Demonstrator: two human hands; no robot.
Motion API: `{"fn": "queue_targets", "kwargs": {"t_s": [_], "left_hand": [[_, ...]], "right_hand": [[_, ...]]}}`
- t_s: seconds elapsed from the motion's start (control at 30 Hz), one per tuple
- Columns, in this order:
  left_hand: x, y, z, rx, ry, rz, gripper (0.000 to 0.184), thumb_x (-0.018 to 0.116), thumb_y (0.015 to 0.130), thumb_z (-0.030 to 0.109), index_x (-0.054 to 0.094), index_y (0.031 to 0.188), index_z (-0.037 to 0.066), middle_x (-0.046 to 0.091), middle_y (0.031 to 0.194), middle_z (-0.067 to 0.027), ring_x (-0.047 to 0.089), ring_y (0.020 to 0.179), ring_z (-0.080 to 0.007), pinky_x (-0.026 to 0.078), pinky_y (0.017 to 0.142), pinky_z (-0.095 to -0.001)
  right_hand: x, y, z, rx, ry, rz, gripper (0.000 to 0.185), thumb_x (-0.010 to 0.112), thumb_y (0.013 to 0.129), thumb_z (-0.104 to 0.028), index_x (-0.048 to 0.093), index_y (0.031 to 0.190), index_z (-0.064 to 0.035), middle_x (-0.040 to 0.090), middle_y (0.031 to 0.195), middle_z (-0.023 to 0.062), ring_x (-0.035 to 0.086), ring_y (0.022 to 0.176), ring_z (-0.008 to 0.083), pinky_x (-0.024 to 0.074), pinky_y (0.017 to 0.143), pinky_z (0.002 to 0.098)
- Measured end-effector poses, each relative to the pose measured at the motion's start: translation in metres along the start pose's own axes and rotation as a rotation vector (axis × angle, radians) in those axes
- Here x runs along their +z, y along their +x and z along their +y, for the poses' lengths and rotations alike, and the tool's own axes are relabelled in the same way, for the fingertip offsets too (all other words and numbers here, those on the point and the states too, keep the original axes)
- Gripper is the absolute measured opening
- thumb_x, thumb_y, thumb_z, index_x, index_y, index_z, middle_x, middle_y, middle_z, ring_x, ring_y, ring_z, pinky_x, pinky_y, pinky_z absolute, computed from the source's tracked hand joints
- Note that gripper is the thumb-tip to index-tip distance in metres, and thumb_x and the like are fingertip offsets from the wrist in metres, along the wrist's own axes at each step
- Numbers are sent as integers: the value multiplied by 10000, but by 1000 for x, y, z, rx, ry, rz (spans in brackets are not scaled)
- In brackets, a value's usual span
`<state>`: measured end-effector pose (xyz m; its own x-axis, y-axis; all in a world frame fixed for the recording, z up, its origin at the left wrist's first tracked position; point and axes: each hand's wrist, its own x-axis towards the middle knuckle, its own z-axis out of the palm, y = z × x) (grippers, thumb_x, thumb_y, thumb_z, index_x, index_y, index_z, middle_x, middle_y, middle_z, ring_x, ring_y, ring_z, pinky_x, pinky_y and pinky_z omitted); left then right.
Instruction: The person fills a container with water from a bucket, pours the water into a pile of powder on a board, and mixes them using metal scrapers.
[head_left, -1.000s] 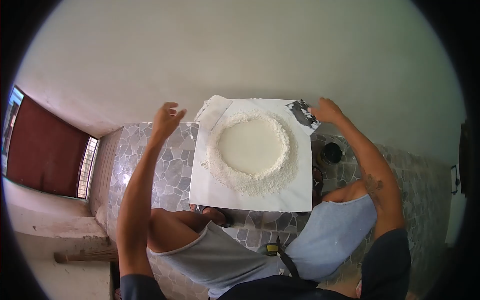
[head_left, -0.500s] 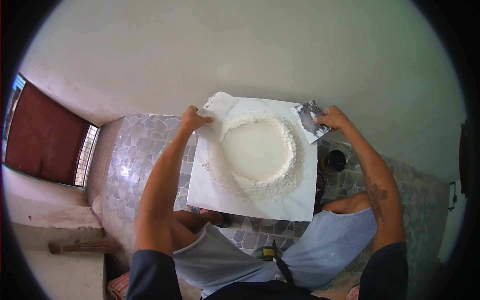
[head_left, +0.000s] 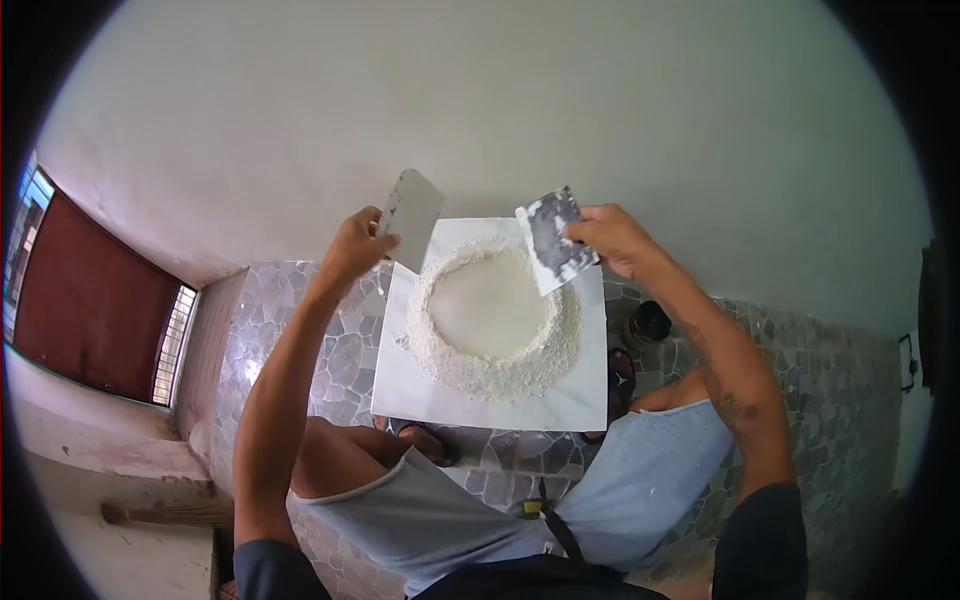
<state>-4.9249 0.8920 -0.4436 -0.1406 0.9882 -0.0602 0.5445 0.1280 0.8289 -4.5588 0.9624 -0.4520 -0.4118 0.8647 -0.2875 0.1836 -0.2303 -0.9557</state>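
Observation:
My left hand (head_left: 358, 248) is closed on a pale, flat putty scraper (head_left: 412, 218), held tilted at the far left corner of the board. My right hand (head_left: 617, 240) grips a second putty scraper (head_left: 547, 232), dark grey and smeared with white, above the far right part of the board. Below both, a white marble-patterned board (head_left: 402, 398) carries a ring of white powder (head_left: 470, 378). Inside that ring lies a smooth, pale pool of liquid (head_left: 488, 310). The right scraper covers the ring's far right part.
A plain wall (head_left: 500, 100) rises just beyond the board. On the stone-patterned floor (head_left: 285, 320), a black container (head_left: 648, 322) stands to the right. My legs flank the board's near side. A broom (head_left: 165, 514) lies at lower left, below a dark red door (head_left: 90, 290).
Both scrapers have lifted off the board's far corners. The right one has moved left, over the powder ring's edge; the left one has turned more upright. The board appears lower in view.

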Motion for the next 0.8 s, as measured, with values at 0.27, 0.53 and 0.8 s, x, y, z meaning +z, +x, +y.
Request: {"fn": "queue_targets", "kwargs": {"t_s": [0.27, 0.53, 0.8], "left_hand": [[81, -80, 63, 267, 185, -28, 520, 693, 762, 149, 464, 1189, -40, 673, 962, -313, 682, 912, -454, 536, 828, -470], [105, -58, 37, 138, 419, -5, 427, 542, 889, 101, 386, 1242, -82, 653, 847, -356, 640, 852, -534, 499, 770, -574], [94, -87, 78, 224, 354, 5, 514, 507, 947, 122, 327, 1343, -153, 660, 857, -342, 652, 829, -512, 502, 776, -563]], "right_hand": [[81, -29, -6, -17, -167, 59, 170, 613, 872, -67, 648, 959, 74, 650, 838, 89, 609, 690, 140, 493, 583, 306], [98, -48, -10, -235, -329, -24, 155, 603, 867, -89, 652, 928, 45, 648, 799, 75, 565, 710, 126, 471, 646, 322], [77, -18, 1, -133, -306, 147, 193, 587, 870, -111, 649, 961, 48, 675, 817, 105, 624, 746, 174, 490, 689, 362]]}}
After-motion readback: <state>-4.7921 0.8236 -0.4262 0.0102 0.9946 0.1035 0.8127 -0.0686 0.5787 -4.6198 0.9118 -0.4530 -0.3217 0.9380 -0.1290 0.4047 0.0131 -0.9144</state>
